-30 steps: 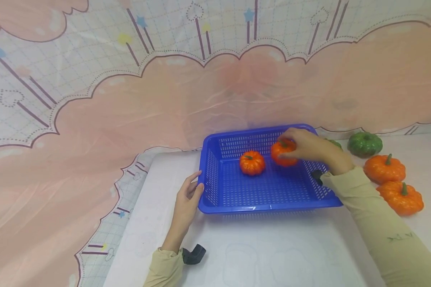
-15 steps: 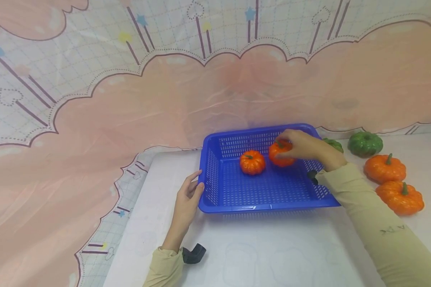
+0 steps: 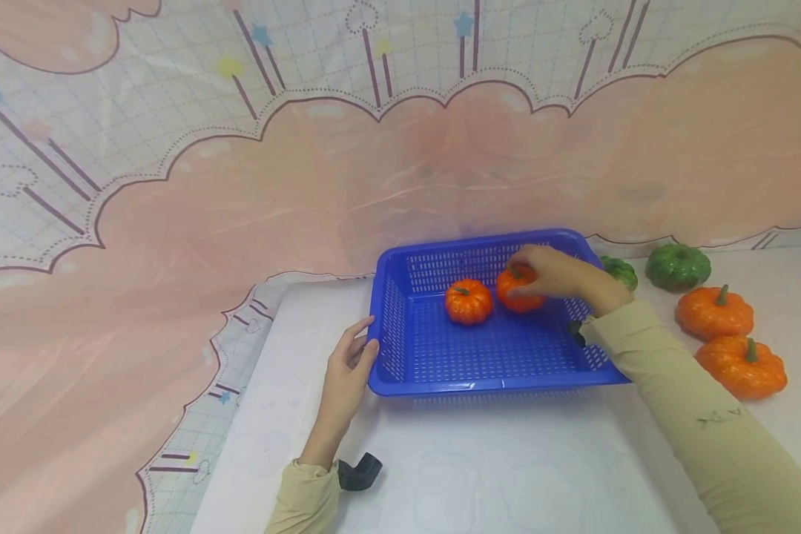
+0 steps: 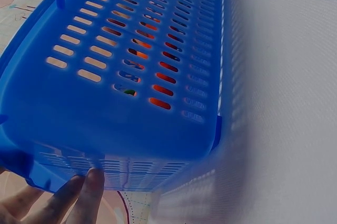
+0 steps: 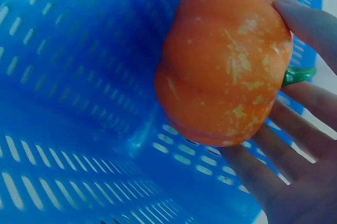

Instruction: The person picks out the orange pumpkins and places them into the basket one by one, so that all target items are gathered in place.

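Observation:
My right hand (image 3: 552, 276) grips a small orange pumpkin (image 3: 515, 291) inside the blue plastic basket (image 3: 494, 386), at its right part. The right wrist view has the thumb and fingers round the stem side of the pumpkin (image 5: 224, 66), with its green stem between them. To its left in the basket sits another orange pumpkin (image 3: 469, 302). At the basket's left end, my left hand (image 3: 345, 374) rests its fingertips and thumb against the rim. Seen from the left wrist, nearly straight fingers (image 4: 90, 195) touch the basket's end wall.
Right of the basket on the white table (image 3: 507, 475) lie a green pumpkin (image 3: 678, 267) and two larger orange pumpkins (image 3: 714, 312). A smaller green one (image 3: 621, 273) is partly hidden behind the basket and my right arm. A patterned cloth (image 3: 400, 178) hangs behind.
My right hand has moved slightly left and down with the orange pumpkin, closer to the other one in the basket. The left hand has stayed at the rim.

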`<state>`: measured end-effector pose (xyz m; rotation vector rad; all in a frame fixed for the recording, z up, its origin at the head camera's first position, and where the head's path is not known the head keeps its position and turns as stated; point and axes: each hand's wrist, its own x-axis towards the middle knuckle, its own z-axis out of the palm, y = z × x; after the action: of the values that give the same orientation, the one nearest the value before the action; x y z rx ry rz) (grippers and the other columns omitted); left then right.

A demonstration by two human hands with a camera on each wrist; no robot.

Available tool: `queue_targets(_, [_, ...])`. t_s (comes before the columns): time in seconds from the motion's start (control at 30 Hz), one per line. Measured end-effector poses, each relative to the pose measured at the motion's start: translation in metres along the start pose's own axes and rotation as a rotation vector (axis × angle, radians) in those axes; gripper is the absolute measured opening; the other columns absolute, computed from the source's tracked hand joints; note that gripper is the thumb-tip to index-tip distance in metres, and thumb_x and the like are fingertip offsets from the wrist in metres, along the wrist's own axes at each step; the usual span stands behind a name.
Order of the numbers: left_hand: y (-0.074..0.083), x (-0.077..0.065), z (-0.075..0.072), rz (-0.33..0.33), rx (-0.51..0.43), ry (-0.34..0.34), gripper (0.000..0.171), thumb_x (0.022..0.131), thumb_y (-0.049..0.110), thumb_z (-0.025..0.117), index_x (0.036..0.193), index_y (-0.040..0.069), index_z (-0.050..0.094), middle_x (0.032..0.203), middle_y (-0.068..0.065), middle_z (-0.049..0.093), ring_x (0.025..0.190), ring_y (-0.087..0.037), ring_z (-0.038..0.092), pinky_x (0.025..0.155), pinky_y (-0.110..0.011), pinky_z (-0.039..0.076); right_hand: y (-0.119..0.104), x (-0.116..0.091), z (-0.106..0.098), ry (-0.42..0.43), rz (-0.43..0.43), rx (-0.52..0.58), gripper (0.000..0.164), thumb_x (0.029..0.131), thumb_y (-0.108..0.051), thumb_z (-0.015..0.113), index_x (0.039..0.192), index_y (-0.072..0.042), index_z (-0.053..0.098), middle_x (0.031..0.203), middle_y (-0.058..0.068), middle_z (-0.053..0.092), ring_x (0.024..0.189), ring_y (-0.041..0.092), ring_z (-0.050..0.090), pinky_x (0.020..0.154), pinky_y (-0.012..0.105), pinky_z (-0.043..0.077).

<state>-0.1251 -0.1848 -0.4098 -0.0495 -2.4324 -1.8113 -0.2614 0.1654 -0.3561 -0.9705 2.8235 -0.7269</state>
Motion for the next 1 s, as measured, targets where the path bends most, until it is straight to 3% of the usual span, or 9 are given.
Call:
queue_targets(0.3, [0.002,0.000,0.000,0.002,-0.006,-0.001,0.045,0.102,0.029,0.057,0.145,0.020,0.049,0.131,-0.019,0.063,0.124,-0.034,0.060,0.107,-0.052,0.045,0.004,0.003,0.007,0.001,-0.019,-0.014,0.045,0.083,-0.018,0.079,0.114,0.012,0.064,0.099,0.017,0.064,0.092,0.031,0.058,0.089,0.050,0.050])
queue_targets(1.0, [0.002,0.000,0.000,0.008,0.017,-0.001,0.044,0.103,0.028,0.056,0.145,0.019,0.049,0.132,-0.019,0.063,0.124,-0.033,0.060,0.107,-0.050,0.046,-0.003,0.005,0.011,-0.041,-0.015,-0.015,0.047,0.085,-0.016,0.076,0.118,0.014,0.062,0.110,0.024,0.064,0.105,0.038,0.059,0.098,0.054,0.048])
